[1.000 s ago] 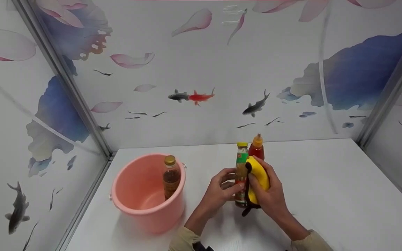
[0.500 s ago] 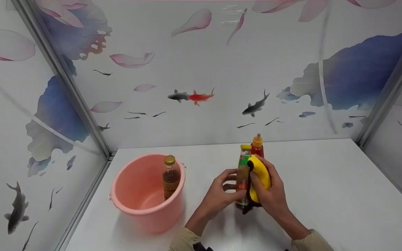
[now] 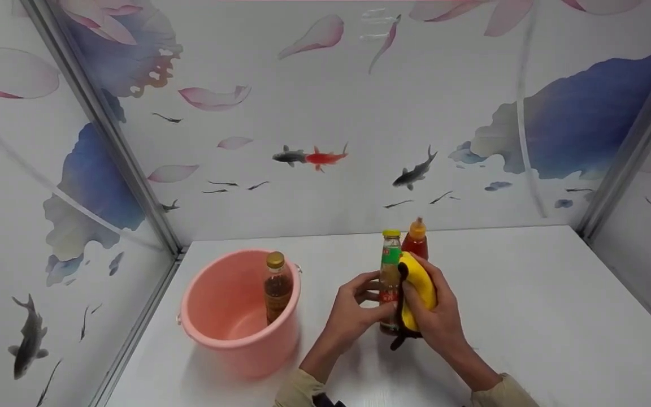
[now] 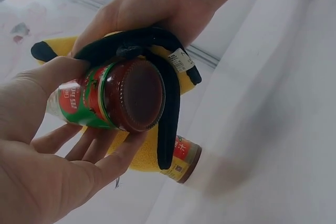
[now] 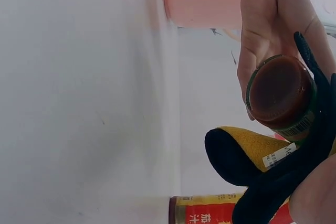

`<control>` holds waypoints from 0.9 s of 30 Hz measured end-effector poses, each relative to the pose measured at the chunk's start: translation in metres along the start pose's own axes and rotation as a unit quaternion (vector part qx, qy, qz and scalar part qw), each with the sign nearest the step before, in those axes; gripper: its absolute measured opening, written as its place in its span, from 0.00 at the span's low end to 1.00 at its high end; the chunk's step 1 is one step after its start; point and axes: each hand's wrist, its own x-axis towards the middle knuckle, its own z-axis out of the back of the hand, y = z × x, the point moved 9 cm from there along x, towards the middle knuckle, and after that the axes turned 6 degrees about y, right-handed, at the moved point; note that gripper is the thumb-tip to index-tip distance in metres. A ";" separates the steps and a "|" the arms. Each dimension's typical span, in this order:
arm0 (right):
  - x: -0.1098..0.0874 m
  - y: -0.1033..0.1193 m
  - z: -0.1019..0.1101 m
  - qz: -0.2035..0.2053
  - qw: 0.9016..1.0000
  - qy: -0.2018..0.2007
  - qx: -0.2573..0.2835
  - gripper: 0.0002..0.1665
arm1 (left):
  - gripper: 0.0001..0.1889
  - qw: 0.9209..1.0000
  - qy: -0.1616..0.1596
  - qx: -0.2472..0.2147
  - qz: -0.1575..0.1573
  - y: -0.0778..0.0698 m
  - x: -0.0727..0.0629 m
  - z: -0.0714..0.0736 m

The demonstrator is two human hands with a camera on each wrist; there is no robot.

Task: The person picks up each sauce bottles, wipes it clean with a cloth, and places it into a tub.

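Observation:
My left hand (image 3: 351, 314) grips a glass sauce bottle (image 3: 391, 263) with a yellow cap and a green and red label. Its round base (image 4: 137, 95) shows in the left wrist view, raised off the table. With my right hand (image 3: 443, 319) I hold a folded yellow cloth (image 3: 421, 285) with dark edging against the bottle's right side. A white tag (image 4: 180, 60) hangs on the dark edging. Behind the cloth stands a red squeeze bottle (image 3: 416, 246) with an orange nozzle cap, its lower part hidden in the head view.
At the left on the white table (image 3: 551, 316) stands a pink bucket (image 3: 204, 328). Inside it, a brown bottle (image 3: 277, 291) with a gold cap leans against the right wall. Printed panels (image 3: 354, 198) enclose the table at the back and sides.
The sauce bottle tipped slightly right half a second ago and now stands more upright again, a little further left. The cloth and both hands shifted slightly with it; the bucket has not moved.

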 end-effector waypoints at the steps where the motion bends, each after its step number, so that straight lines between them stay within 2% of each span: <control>1: 0.000 0.000 -0.001 0.000 1.000 0.002 -0.002 0.34 | 0.33 1.000 -0.004 -0.001 -0.002 0.000 0.000 0.001; 13: -0.003 -0.001 -0.006 -0.010 1.000 0.013 -0.006 0.35 | 0.34 0.999 -0.040 -0.036 -0.008 -0.005 0.000 0.010; 16: -0.003 -0.002 -0.007 -0.007 1.000 0.013 -0.004 0.35 | 0.33 0.998 -0.033 -0.047 -0.009 -0.005 0.001 0.009; 21: -0.003 -0.001 -0.006 0.002 1.000 0.012 -0.002 0.36 | 0.31 0.998 0.001 -0.056 -0.010 -0.004 0.001 0.003; 27: -0.002 0.001 -0.005 0.009 1.000 0.011 -0.010 0.37 | 0.31 0.999 0.017 -0.028 -0.022 -0.005 0.000 0.000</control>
